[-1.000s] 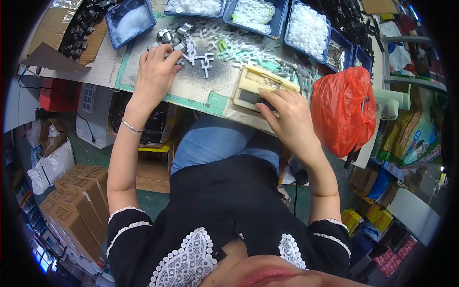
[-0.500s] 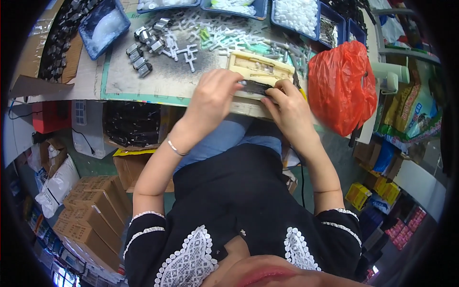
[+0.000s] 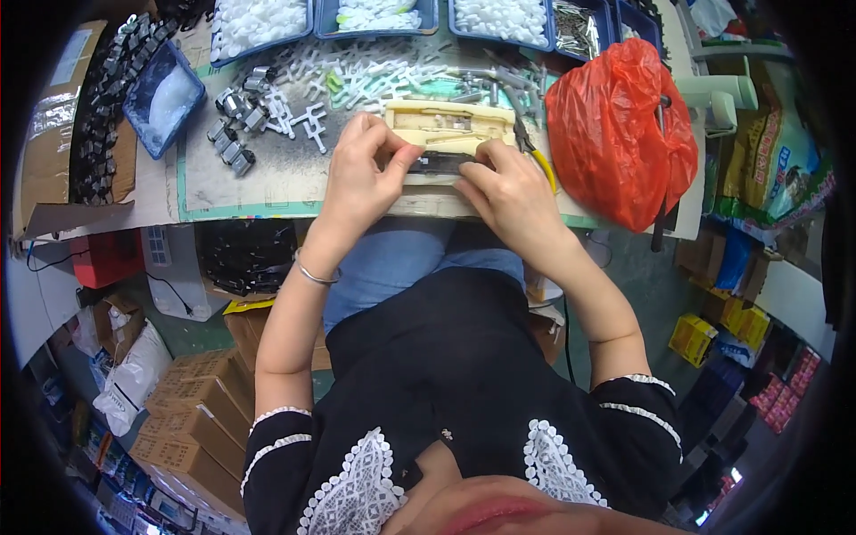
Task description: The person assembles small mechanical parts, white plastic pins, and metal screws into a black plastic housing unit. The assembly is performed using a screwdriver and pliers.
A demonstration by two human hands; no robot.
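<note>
Both hands meet at the near edge of the cream jig (image 3: 450, 127) on the green mat (image 3: 267, 178). The left hand (image 3: 361, 169) and the right hand (image 3: 508, 192) pinch a small dark part (image 3: 439, 163) between closed fingertips, pressing it against the jig. The step looks like seating this part. Next it probably needs steady, even pressure to keep it straight.

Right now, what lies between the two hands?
In the head view, a small dark part sits between the left hand and right hand, against the cream jig.
</note>
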